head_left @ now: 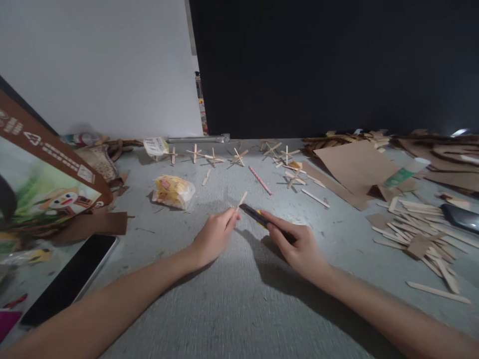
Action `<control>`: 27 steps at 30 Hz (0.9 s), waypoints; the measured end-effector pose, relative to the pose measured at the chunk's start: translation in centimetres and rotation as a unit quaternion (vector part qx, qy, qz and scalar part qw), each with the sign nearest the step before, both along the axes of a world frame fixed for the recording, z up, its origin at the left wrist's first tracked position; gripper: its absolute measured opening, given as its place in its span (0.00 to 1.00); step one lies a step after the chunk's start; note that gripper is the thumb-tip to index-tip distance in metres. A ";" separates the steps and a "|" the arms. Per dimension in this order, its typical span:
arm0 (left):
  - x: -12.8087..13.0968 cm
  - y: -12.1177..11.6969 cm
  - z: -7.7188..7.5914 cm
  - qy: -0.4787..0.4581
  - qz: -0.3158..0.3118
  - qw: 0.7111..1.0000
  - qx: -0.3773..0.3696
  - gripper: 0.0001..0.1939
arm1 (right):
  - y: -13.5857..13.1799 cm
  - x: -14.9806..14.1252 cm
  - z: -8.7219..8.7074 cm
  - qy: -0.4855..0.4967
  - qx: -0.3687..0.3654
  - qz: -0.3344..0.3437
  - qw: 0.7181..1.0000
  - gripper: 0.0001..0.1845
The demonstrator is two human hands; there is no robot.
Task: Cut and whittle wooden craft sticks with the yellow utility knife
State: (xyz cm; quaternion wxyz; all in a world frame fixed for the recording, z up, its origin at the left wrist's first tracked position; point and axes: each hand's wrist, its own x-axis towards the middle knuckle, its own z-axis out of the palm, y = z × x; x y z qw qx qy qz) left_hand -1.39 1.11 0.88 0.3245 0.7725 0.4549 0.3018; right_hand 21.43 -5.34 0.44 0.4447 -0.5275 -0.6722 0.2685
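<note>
My left hand (214,236) pinches a thin wooden craft stick (243,199) that points up and away from me. In my right hand (295,244) is a black utility knife (254,215) with a yellow part on its side. The knife's front end lies close to the stick; I cannot tell whether the blade touches it. Beyond my hands, a red-and-white striped straw or stick (260,180) lies on the grey table (209,309). Several small crosses of joined sticks (238,157) stand in a row towards the back.
A heap of craft sticks (422,234) spreads at the right, near a dark shiny object (460,217). Brown cardboard (355,167) and a green-labelled tube (406,173) lie behind it. At left are a phone (71,279), a printed bag (56,164) and a yellow snack packet (172,191).
</note>
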 end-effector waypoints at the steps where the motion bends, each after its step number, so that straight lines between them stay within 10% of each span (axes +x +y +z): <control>1: 0.0 0.0 0.0 0.001 0.000 1.000 0.000 0.15 | 0.1 0.0 0.0 0.011 -0.010 0.000 1.000 0.28; 27: 0.1 0.1 -0.3 0.010 0.012 1.000 -0.013 0.19 | -0.8 -1.5 0.9 0.043 -0.073 0.002 0.996 0.31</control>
